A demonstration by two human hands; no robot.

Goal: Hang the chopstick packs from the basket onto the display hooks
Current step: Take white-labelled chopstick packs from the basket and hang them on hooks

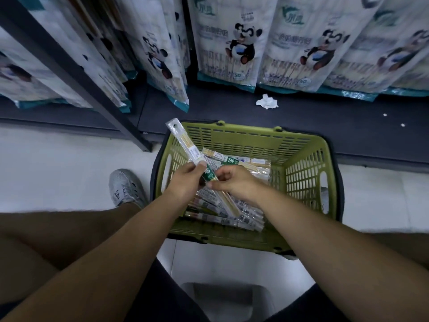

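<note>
A green plastic basket (308,163) stands on the floor in front of me, holding several clear chopstick packs (232,217). Over the basket I hold one long chopstick pack (185,142) slanted, its hang-hole end pointing up and left past the basket's rim. My left hand (185,182) grips the pack at its green label. My right hand (234,182) pinches the same pack just below the label. The pack's lower end pokes out beneath my right hand. No display hooks are visible.
Large panda-printed bags (234,43) hang in rows above a dark base shelf (301,126), with a crumpled white paper (267,102) on it. A dark shelf post (92,89) slants down at left. My shoe (126,189) is left of the basket.
</note>
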